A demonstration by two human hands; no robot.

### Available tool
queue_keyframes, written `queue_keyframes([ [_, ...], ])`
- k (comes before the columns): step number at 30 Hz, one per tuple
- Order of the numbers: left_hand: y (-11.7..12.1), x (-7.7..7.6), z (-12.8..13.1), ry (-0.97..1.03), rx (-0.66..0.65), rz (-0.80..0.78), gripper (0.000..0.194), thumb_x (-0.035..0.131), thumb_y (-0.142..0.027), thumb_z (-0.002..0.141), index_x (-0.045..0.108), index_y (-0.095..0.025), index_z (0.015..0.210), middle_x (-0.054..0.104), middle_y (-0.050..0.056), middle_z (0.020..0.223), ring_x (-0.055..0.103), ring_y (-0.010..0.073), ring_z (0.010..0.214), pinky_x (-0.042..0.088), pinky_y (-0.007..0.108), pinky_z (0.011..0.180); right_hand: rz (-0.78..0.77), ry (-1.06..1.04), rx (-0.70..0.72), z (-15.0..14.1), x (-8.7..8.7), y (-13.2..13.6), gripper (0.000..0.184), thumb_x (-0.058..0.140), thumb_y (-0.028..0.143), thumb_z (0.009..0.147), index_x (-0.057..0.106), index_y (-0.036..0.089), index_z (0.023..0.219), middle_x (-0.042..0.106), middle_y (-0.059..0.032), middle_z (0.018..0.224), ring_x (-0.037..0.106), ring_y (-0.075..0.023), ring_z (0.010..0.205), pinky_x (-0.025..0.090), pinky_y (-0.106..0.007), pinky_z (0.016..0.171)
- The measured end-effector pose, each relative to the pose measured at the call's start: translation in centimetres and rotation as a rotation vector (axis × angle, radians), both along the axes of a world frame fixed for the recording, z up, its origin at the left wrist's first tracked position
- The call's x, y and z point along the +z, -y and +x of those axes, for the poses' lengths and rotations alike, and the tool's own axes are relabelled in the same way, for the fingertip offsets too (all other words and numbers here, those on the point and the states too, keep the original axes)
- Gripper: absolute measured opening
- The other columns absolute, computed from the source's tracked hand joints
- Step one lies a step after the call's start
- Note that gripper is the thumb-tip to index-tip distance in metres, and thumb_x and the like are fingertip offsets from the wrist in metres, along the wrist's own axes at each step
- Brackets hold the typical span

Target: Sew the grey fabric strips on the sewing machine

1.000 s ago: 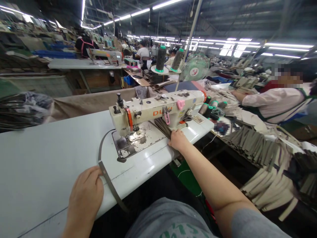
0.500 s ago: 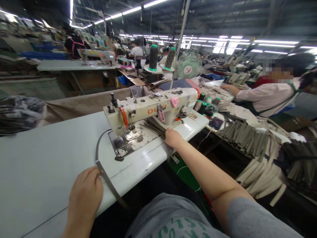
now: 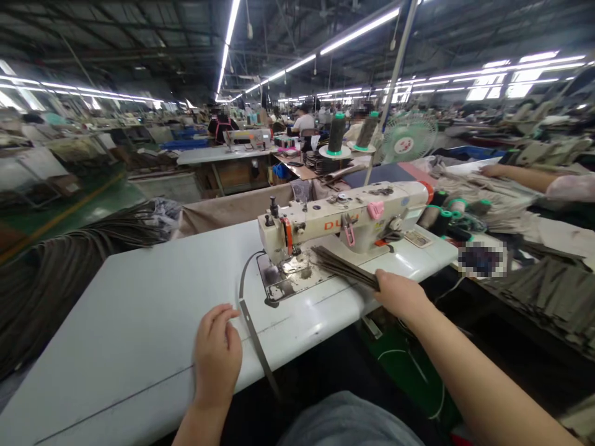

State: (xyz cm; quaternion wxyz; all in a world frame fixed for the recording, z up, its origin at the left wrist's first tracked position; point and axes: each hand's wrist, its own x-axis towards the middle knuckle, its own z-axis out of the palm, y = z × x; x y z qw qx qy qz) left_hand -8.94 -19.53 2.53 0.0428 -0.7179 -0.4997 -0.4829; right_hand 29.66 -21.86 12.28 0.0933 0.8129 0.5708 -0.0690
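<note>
My left hand (image 3: 217, 347) is above the table with its fingers loosely stretched and nothing in them. Its fingertips are right beside a narrow grey strap (image 3: 256, 342), which curves from the needle area of a sewing machine (image 3: 341, 217) and hangs over the table's front edge. With my right hand (image 3: 402, 296) I grip the near end of a bundle of dark grey-brown fabric strips (image 3: 346, 267). The strips' far ends fan out over the machine's bed, under its arm. A pink clip (image 3: 349, 232) hangs on the machine body.
The white sewing table (image 3: 139, 322) extends left. Dark strips lie in a large pile (image 3: 79, 279) beyond its left edge. Thread cones (image 3: 336, 133), a green fan (image 3: 404, 139) and another person's arm (image 3: 525, 176) over pale cloth are at the back right.
The camera view has swung left. My right hand has raised the strip bundle, pulling it a little clear of the machine arm. My left fingers have come off the strap.
</note>
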Motion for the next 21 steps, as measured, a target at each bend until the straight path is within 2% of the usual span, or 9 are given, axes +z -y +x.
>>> queue_keyframes([
  [2,1.0,1.1,1.1,0.036,-0.074,0.057,0.023,0.054,-0.004,0.091,0.068,-0.020,0.101,0.067,0.009,0.110,0.066,0.0253,0.109,0.052,0.044,0.104,-0.032,-0.062,0.005,1.0,0.7,1.6,0.022,0.064,0.020,0.093,0.068,0.010,0.113,0.077,-0.0215,0.108,0.074,-0.0348,0.100,0.052,-0.039,0.078],
  [4,2.2,2.2,2.9,0.092,-0.287,-0.024,0.023,0.054,-0.002,0.090,0.068,-0.021,0.093,0.069,0.007,0.106,0.067,0.0228,0.106,0.053,0.039,0.100,-0.059,-0.126,0.023,1.8,1.5,3.3,0.019,0.064,0.020,0.091,0.070,0.012,0.107,0.078,-0.0208,0.104,0.075,-0.0348,0.096,0.051,-0.037,0.076],
  [7,3.6,3.8,6.3,0.217,-0.716,-0.460,0.027,0.049,-0.004,0.092,0.068,-0.021,0.082,0.072,0.005,0.101,0.069,0.0188,0.101,0.055,0.032,0.092,-0.067,-0.242,0.084,2.6,3.2,5.9,0.016,0.062,0.019,0.090,0.072,0.017,0.102,0.080,-0.0139,0.101,0.075,-0.0290,0.092,0.052,-0.032,0.077],
  [9,4.1,4.6,8.4,0.248,-0.953,-0.818,0.023,0.056,-0.006,0.090,0.073,-0.022,0.089,0.074,0.004,0.105,0.070,0.0190,0.102,0.055,0.032,0.096,-0.017,-0.451,0.149,2.7,4.6,7.4,0.017,0.062,0.021,0.089,0.073,0.020,0.101,0.080,-0.0083,0.099,0.074,-0.0256,0.089,0.053,-0.029,0.078],
  [12,4.4,5.0,10.7,0.237,-1.105,-1.098,0.041,0.077,-0.017,0.081,0.073,-0.025,0.121,0.072,0.007,0.127,0.067,0.0264,0.119,0.051,0.041,0.109,0.072,-0.826,0.245,1.9,6.3,8.6,0.016,0.068,0.025,0.084,0.075,0.020,0.098,0.079,-0.0040,0.094,0.071,-0.0244,0.086,0.053,-0.027,0.077],
  [14,4.1,5.4,11.7,0.299,-1.108,-1.093,0.069,0.088,-0.032,0.075,0.063,-0.027,0.139,0.064,0.011,0.143,0.058,0.0341,0.133,0.044,0.051,0.117,0.098,-0.965,0.298,0.4,6.6,8.5,0.014,0.071,0.025,0.082,0.075,0.019,0.094,0.076,-0.0021,0.087,0.067,-0.0221,0.081,0.052,-0.025,0.072],
  [17,3.0,7.1,13.0,0.574,-1.126,-0.887,0.091,0.091,-0.046,0.072,0.049,-0.029,0.151,0.049,0.013,0.158,0.045,0.0386,0.147,0.036,0.055,0.124,0.122,-1.085,0.385,-2.9,5.9,6.8,0.013,0.068,0.020,0.082,0.072,0.018,0.094,0.068,0.0019,0.077,0.058,-0.0160,0.071,0.047,-0.021,0.062],
  [19,2.0,9.2,13.8,0.801,-1.100,-0.733,0.091,0.088,-0.047,0.077,0.042,-0.031,0.154,0.048,0.012,0.158,0.050,0.0352,0.144,0.038,0.053,0.123,0.193,-1.171,0.447,-5.5,4.7,5.0,0.008,0.067,0.017,0.082,0.069,0.018,0.089,0.062,0.0037,0.075,0.052,-0.0134,0.067,0.044,-0.020,0.058],
  [21,1.1,11.8,14.5,0.930,-0.970,-0.598,0.073,0.086,-0.043,0.080,0.051,-0.029,0.142,0.061,0.011,0.140,0.064,0.0301,0.127,0.048,0.048,0.114,0.396,-1.299,0.481,-8.0,3.5,2.9,0.009,0.071,0.019,0.081,0.068,0.017,0.089,0.062,0.0037,0.074,0.051,-0.0132,0.064,0.045,-0.022,0.057],
])
